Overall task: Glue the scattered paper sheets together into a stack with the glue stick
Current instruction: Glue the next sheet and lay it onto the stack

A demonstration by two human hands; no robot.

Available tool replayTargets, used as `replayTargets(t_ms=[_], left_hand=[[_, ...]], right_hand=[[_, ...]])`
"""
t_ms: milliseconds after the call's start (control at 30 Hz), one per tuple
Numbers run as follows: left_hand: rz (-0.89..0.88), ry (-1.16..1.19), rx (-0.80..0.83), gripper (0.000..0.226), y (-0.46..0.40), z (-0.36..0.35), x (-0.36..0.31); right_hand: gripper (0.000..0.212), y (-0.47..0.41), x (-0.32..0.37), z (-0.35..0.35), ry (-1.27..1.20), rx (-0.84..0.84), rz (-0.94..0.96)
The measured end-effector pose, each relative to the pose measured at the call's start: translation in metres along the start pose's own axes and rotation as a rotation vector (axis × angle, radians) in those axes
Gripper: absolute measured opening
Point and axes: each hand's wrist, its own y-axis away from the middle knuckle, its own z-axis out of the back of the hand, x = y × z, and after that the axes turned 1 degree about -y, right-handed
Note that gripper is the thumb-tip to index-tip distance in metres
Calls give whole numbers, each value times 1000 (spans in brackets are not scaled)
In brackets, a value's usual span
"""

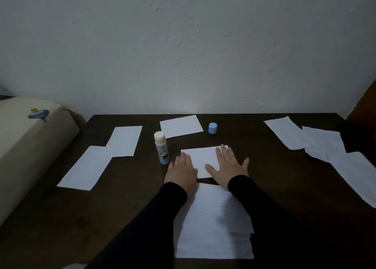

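Both flat and open: left hand point(181, 172) and right hand point(227, 168) pressing lined sheet point(203, 158). Probably light, floppy (creases easily); best lifted by an edge. Uncapped glue stick point(161, 147) just left of left hand.

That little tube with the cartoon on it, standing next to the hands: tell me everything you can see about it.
The white plastic glue stick with a pale blue base stands upright on the dark wooden table, uncapped, its whitish top exposed. A small black-and-white cartoon figure marks its lower body. Nothing grips it; the left hand lies flat just to its right, apart from it. Its likely lid, a small light blue cap, stands separately farther back and to the right.
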Motion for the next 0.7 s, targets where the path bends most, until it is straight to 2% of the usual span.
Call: replayTargets(t_ms=[67, 133, 200, 267, 367, 467, 500, 633, 700], left_hand=[[-59, 72, 26, 55, 18, 7, 5], [-79, 224, -88, 39, 36, 12, 14], [-14, 345, -269, 21, 49, 18, 27], [132, 438, -351, 12, 49, 23, 41], [314, 667, -419, 25, 35, 22, 59], [278, 860, -457, 65, 25, 18, 65], [242, 903, -453, 70, 23, 17, 66], [203, 975, -404, 55, 18, 17, 67], [211, 999, -427, 49, 18, 18, 69]], right_hand=[[79, 2, -4, -2, -18, -65, 11], [80, 3, -7, -1, -46, -126, 21], [81, 2, -6, 3, -62, -145, 18], [87, 0, -5, 4, -53, -155, 0], [92, 1, -5, 2, -77, -174, -2], [87, 4, -5, 2, -104, -179, 15], [86, 6, -3, 2, -109, -174, 15], [82, 11, 2, 4, -111, -220, 7], [71, 13, 5, 8, -202, -288, 15]])
